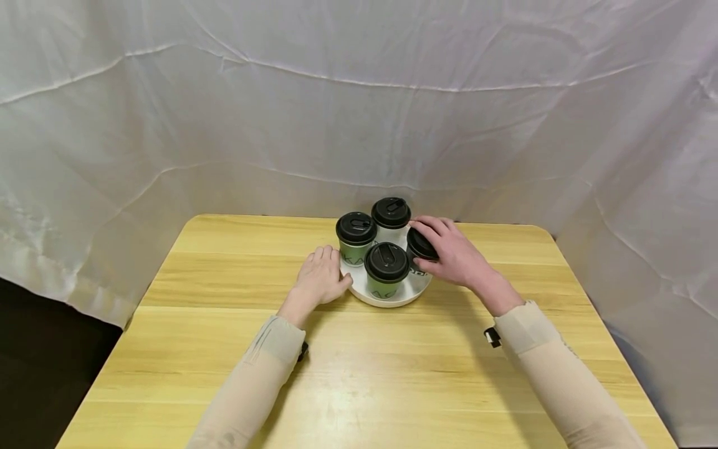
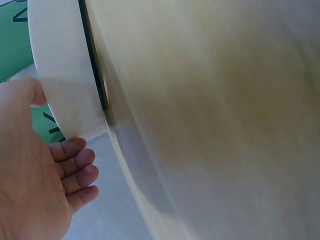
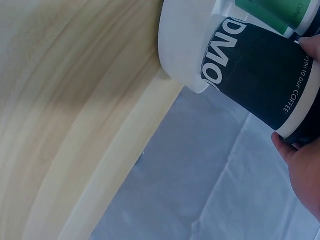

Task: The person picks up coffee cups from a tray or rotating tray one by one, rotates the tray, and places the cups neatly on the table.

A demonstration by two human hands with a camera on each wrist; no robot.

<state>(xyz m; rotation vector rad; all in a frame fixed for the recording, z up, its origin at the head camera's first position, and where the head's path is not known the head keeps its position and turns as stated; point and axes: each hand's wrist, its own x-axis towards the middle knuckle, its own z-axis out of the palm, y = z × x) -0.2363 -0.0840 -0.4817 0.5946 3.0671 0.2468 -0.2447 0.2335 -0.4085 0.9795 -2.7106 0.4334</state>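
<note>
A round white tray [image 1: 359, 284] stands near the far edge of the table and bears several paper coffee cups with black lids. My left hand [image 1: 322, 277] is at the tray's left side. In the left wrist view its thumb lies over the rim, with the fingers loosely curled at the outer wall [image 2: 80, 112]. My right hand [image 1: 457, 252] grips the dark coffee cup [image 3: 260, 72] by its lid, at the tray's right side; white lettering runs round that cup. Green-sleeved cups stand at the front [image 1: 386, 271] and left [image 1: 356, 237], and another cup [image 1: 391, 215] at the back.
The wooden table [image 1: 348, 386] reaches from the tray toward me, with wood grain showing on both sides. A pale, creased curtain [image 1: 359, 131] hangs close behind the table and along its right side. A dark area [image 1: 45, 362] lies beyond the left edge.
</note>
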